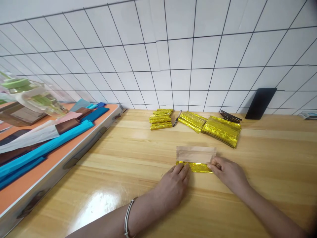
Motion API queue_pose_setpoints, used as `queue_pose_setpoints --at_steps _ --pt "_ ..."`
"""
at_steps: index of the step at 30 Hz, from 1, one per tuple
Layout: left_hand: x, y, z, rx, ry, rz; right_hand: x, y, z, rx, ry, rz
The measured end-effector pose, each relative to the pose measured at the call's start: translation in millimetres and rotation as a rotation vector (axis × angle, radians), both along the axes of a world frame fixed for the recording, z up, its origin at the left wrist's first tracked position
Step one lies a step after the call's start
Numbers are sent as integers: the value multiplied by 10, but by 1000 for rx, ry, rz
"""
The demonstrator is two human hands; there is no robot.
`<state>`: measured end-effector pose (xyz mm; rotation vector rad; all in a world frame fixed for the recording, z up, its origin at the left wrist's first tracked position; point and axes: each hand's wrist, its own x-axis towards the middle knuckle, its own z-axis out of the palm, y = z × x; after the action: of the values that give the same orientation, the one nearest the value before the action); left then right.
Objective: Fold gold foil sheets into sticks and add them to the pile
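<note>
A sheet of gold foil paper (pixel 196 154) lies on the wooden table in front of me, its plain tan side facing up. Along the near edge, a strip is folded over and shows shiny gold. My left hand (pixel 175 181) has its fingers together and bent on the left part of this fold; its thumb is hidden. At the right end of the fold, my right hand (pixel 224 170) pinches the paper between thumb and fingers. A silver bangle circles my left wrist.
Behind the sheet lie several rolled gold foil pieces (pixel 160 119), a pen (pixel 177 118), flat gold foil sheets (pixel 221 130) and a dark hair clip (pixel 230 116). A black phone-like slab (pixel 261 103) leans on the tiled wall. Left, an orange-topped surface (pixel 81 140) holds coloured paper rolls.
</note>
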<state>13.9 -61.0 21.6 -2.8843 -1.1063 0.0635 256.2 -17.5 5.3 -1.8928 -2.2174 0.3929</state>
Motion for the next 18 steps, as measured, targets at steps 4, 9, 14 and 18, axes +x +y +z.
queue_pose_setpoints --at_steps 4,9,14,18 --pt "44 -34 50 -8 -69 53 13 3 -5 -11 17 18" --pt "66 -26 103 -90 -114 118 35 12 0 -14 65 52" --pt "44 7 84 -112 -132 114 74 29 32 -29 146 86" --pt "30 19 83 -127 -138 89 102 46 43 -50 181 92"
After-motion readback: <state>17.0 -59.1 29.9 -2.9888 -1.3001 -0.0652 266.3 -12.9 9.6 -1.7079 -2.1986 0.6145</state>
